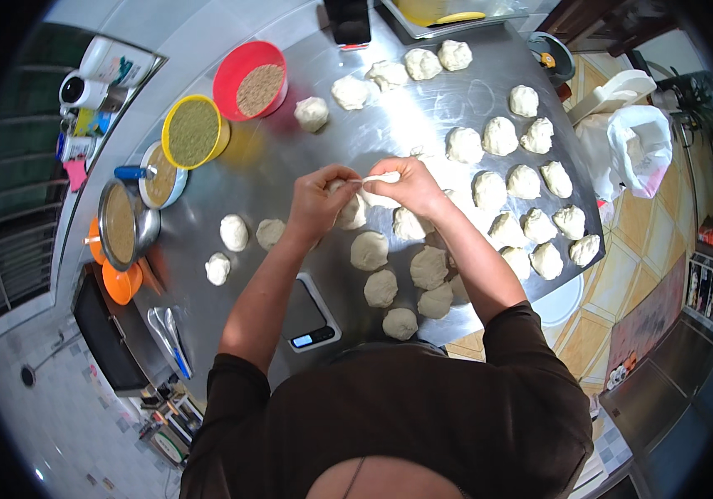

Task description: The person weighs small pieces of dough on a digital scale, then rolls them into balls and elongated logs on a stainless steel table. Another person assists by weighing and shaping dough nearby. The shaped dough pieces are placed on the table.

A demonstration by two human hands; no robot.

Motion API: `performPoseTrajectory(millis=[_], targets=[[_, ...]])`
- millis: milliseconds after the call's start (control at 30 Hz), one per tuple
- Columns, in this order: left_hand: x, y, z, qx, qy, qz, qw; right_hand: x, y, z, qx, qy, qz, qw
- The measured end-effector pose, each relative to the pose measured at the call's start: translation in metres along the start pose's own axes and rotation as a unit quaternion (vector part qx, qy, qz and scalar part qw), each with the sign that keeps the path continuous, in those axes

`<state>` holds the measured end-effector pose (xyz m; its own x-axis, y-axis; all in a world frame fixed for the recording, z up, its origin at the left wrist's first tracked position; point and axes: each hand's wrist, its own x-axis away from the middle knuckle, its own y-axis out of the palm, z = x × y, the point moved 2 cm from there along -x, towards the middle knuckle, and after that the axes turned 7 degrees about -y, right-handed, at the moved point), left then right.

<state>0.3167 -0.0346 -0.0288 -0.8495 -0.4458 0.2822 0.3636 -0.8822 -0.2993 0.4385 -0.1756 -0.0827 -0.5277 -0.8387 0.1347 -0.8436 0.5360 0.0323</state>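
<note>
Brushed steel table [290,179], hands stretching soft dough [377,178]

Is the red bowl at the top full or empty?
Partly full: the red bowl stands upright on the metal table, with brownish grainy filling inside.

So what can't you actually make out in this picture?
- Head view: the dough piece is mostly covered by the left hand and right hand.
- The scale is partly under the left forearm.
- The tray is cut by the top edge.
</note>
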Motion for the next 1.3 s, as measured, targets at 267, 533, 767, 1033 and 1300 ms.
performPoseTrajectory(millis=[267, 533, 767, 1033, 1300], targets=[[0.005, 0.000, 0.012, 0.044, -0.105, -0.184, 0.976, -0.085, -0.164, -0.001, 0.447, -0.098, 0.382, 0.803], [0.028, -0.020, -0.041, 0.202, -0.150, -0.037, 0.967, -0.171, -0.301, 0.052, 0.414, -0.148, 0.305, 0.845], [0.101, -0.075, -0.089, 0.265, -0.221, 0.073, 0.936, -0.073, -0.261, 0.033, 0.636, 0.115, 0.252, 0.720], [0.165, -0.119, -0.121, 0.379, -0.185, 0.231, 0.877, -0.025, -0.109, -0.044, 0.497, -0.219, 0.152, 0.826], [0.234, -0.138, -0.144, 0.415, -0.174, 0.290, 0.845, 0.101, 0.241, 0.012, 0.312, -0.251, -0.270, 0.875]])
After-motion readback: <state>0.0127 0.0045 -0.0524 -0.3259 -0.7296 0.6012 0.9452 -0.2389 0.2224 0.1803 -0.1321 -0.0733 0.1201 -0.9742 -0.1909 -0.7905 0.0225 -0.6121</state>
